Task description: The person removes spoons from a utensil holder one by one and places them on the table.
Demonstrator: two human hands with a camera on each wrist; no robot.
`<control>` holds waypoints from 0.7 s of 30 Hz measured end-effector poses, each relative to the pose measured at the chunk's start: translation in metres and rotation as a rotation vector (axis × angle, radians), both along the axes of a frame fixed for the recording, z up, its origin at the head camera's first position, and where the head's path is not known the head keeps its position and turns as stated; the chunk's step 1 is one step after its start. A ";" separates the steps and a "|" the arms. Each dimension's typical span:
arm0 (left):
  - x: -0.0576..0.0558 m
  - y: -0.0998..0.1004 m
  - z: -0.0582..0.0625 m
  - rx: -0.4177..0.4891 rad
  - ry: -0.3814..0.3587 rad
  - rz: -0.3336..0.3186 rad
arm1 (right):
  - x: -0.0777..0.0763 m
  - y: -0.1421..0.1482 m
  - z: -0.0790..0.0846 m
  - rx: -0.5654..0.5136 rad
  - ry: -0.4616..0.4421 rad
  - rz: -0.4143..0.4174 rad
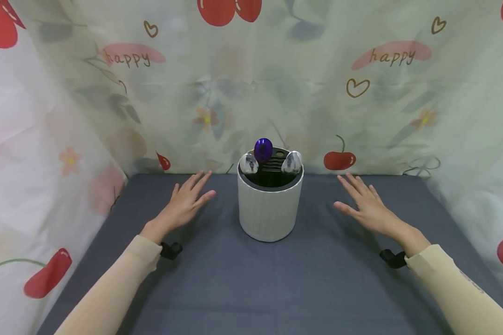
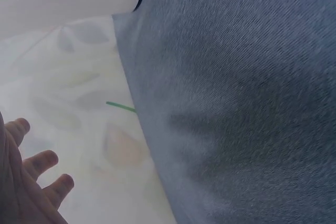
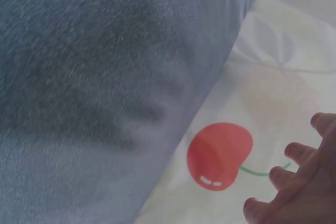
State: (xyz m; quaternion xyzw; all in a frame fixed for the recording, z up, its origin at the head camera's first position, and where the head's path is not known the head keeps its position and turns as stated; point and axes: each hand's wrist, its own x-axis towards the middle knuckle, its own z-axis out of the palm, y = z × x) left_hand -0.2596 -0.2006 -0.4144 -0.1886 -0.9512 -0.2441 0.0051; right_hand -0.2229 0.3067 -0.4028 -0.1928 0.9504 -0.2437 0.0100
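Note:
A white ribbed cylindrical utensil holder (image 1: 270,211) with a dark inner rim stands upright near the back of the table. Out of its top show a shiny purple spoon bowl (image 1: 263,150), a silver spoon bowl (image 1: 249,164) on the left and another silver spoon bowl (image 1: 292,163) on the right. Their handles are hidden inside. To the left of the holder, my left hand (image 1: 183,201) hovers with spread fingers, holding nothing. My right hand (image 1: 370,208) mirrors it on the other side, fingers spread and also holding nothing. Both wrist views catch only fingers and part of the holder's white side.
A dark grey cloth (image 1: 272,284) covers the table. Behind it and along both sides hangs a pale curtain (image 1: 251,93) printed with cherries, hearts and lettering. Black straps (image 1: 172,250) sit at both wrists, below the beige sleeves (image 1: 113,284).

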 end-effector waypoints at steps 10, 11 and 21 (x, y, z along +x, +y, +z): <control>0.011 0.003 -0.004 0.027 0.008 -0.015 | 0.002 -0.018 -0.006 -0.064 0.005 0.025; 0.012 0.003 -0.003 0.032 0.010 -0.018 | 0.002 -0.019 -0.006 -0.069 0.001 0.028; 0.020 0.014 -0.007 0.096 0.009 -0.041 | 0.008 -0.035 -0.012 -0.115 -0.036 0.040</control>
